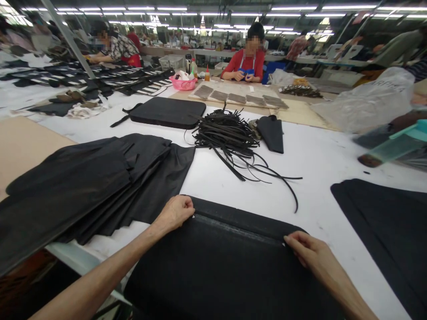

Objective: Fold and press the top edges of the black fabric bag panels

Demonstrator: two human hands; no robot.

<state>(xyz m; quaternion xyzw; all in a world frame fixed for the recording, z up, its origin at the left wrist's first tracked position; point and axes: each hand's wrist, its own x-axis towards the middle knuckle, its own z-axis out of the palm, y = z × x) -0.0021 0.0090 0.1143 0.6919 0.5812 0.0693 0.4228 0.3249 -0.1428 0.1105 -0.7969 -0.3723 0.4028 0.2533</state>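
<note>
A large black panel (233, 266), leather-like or fabric, lies in front of me and hangs toward the bottom of the view. Along its far part runs a pale, whitish streak (238, 230), with a small white mark near each end. My left hand (176, 212) is closed at the left end of the streak, fingers pinching the panel. At the right end, my right hand (308, 252) pinches the panel between thumb and fingers, the other fingers curled. Just beyond the panel lies a tangled bundle of narrow black strips (227, 133).
Stacked black sheets (83, 186) spread at the left. Farther back rest a thick black rounded pad (167, 111) and a pink basket (183, 83). More black pieces (387, 226) lie at right, below a plastic bag (370, 100). A person in red (245, 62) works across the table.
</note>
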